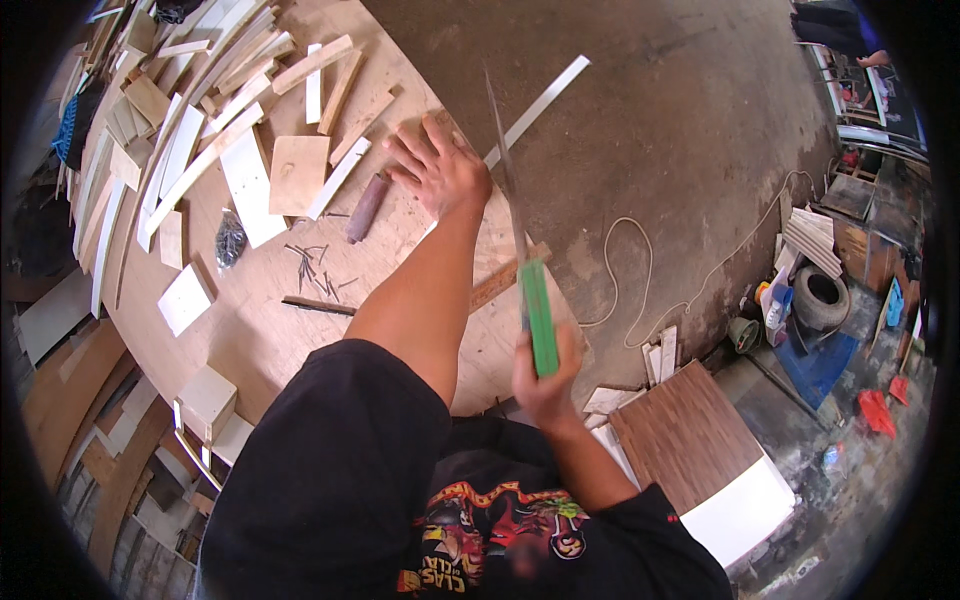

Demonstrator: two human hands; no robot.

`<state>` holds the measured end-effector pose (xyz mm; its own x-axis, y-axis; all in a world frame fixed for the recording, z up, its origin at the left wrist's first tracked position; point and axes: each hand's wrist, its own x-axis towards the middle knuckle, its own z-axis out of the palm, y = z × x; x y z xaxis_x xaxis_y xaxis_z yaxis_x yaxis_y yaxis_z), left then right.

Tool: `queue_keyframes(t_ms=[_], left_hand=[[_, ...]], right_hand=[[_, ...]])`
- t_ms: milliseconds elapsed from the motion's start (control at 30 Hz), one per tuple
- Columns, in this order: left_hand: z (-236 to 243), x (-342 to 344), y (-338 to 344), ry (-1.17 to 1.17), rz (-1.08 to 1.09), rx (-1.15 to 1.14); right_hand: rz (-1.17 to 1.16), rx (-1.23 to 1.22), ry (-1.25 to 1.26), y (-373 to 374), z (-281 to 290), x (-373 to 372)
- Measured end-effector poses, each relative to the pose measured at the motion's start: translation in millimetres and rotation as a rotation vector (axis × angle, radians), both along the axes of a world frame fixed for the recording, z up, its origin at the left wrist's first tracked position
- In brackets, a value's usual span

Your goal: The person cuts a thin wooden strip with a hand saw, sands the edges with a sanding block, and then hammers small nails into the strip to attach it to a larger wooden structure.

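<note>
Spreads the left hand [440, 170] open, palm down and fingers apart, over a white strip [545, 105] reaching ahead and to the right of that hand, past the edge of a plywood tabletop [385, 35]. Grips a handsaw [533, 280] in the right hand [550, 380], fingers wrapped around its green handle, blade pointing forward and passing just right of the left hand. Crosses the strip with the blade in this view; cannot tell whether touching.

Has a brown wooden bar [492, 287] between the hands, just left of the handle. Has a dull purple cylinder [368, 207] just left of the left hand, then a square wood block [298, 175] and a pile of offcuts [235, 85] farther left. Shows loose nails [312, 268] left of the left forearm, near a clear bag [230, 240] of dark contents. Includes a looping cable [650, 250] on the floor, ahead and right of the right hand, and a wood-grain board [685, 430] to its right, nearer the body.
</note>
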<state>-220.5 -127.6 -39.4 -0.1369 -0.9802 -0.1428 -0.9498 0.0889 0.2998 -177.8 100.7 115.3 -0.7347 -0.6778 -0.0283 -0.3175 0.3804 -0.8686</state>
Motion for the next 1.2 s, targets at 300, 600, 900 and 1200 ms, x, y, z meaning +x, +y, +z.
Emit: queue_keyframes(t_ms=[300, 600, 900, 1200], left_hand=[[3.0, 1.5, 2.1, 0.021, 0.001, 0.039], [2.3, 0.1, 5.9, 0.01, 0.001, 0.043], [5.9, -3.7, 6.9, -0.009, -0.012, 0.066], [-0.9, -1.8, 0.5, 0.005, 0.005, 0.045]], right_hand=[[0.03, -0.017, 0.09, -11.2, -11.1, -8.2], [-0.075, 0.042, -0.102, -34.1, -29.6, -19.1], [-0.094, 0.003, -0.091, -40.5, -24.7, -25.8], [0.02, 0.025, -0.058, -29.9, -14.9, -17.5]])
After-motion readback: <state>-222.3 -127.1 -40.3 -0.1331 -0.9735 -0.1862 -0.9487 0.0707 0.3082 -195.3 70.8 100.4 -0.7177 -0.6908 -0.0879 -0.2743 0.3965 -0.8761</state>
